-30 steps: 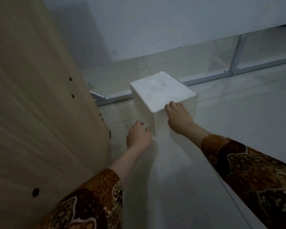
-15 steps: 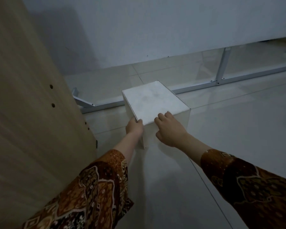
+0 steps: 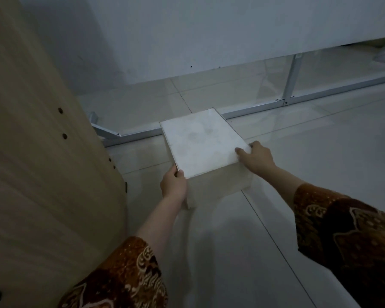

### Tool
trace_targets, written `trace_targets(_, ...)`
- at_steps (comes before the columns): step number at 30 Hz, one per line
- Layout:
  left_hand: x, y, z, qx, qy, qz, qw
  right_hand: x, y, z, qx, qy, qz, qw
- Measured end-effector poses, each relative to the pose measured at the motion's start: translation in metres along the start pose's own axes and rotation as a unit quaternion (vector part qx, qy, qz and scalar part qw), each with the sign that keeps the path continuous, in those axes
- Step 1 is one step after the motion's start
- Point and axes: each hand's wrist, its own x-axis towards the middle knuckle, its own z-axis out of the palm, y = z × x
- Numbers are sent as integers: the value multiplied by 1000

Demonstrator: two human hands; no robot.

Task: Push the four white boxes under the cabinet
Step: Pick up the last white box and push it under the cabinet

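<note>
One white box [image 3: 201, 145] stands on the tiled floor, its far corner close to the metal base rail [image 3: 253, 107] of the white cabinet [image 3: 209, 30]. My left hand [image 3: 173, 184] grips the box's near left corner, thumb on the top edge. My right hand [image 3: 257, 157] holds the near right corner, fingers curled over the top edge and side. Only this one box is in view.
A tall wooden panel [image 3: 42, 163] with drilled holes fills the left side, close to my left arm. Under the white cabinet there is a gap with a metal upright [image 3: 291, 78] dividing it. Pale floor tiles [image 3: 231, 252] spread to the right and toward me.
The box has turned, so a long side now faces me. My right hand slid from the near edge to the right corner, and my left hand moved up onto the left corner.
</note>
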Motion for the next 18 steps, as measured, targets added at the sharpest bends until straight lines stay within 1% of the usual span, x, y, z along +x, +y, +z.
trace_targets(2,-24,-3,-8,15,15,3,1000,-20,9,1,-48,71,4,996)
trace_targets(3,-36,-6,-14,28,24,0,999,-30,15,-1,-90,88,6,992)
trace_targets(4,-48,-10,-21,42,30,-3,999,-37,23,-6,-123,81,15,989)
trace_targets(5,-60,-15,-28,53,33,-2,998,-44,30,-11,-141,50,32,988)
trace_targets(7,-86,-24,-39,60,31,6,998,-57,37,-19,-160,-46,79,983)
trace_targets(8,-95,-27,-44,61,33,5,998,-62,39,-21,-174,-78,90,978)
trace_targets(9,-98,-30,-46,65,38,-2,997,-65,40,-19,-183,-89,85,975)
trace_targets(10,-96,-30,-46,69,44,-15,997,-66,42,-17,-182,-82,69,978)
trace_targets(11,-91,-30,-45,73,45,-35,996,-66,43,-13,-161,-70,61,983)
trace_targets(12,-83,-26,-42,74,42,-58,995,-66,42,-11,-107,-69,66,990)
trace_targets(14,-64,-21,-34,41,16,-104,994,-67,42,-9,54,-86,88,991)
trace_targets(15,-55,-20,-29,9,-5,-118,993,-69,43,-8,133,-102,97,981)
trace_targets(16,-48,-20,-26,-22,-35,-127,991,-70,44,-8,191,-121,103,969)
trace_targets(18,-43,-20,-25,-78,-129,-143,978,-73,46,-9,239,-153,103,953)
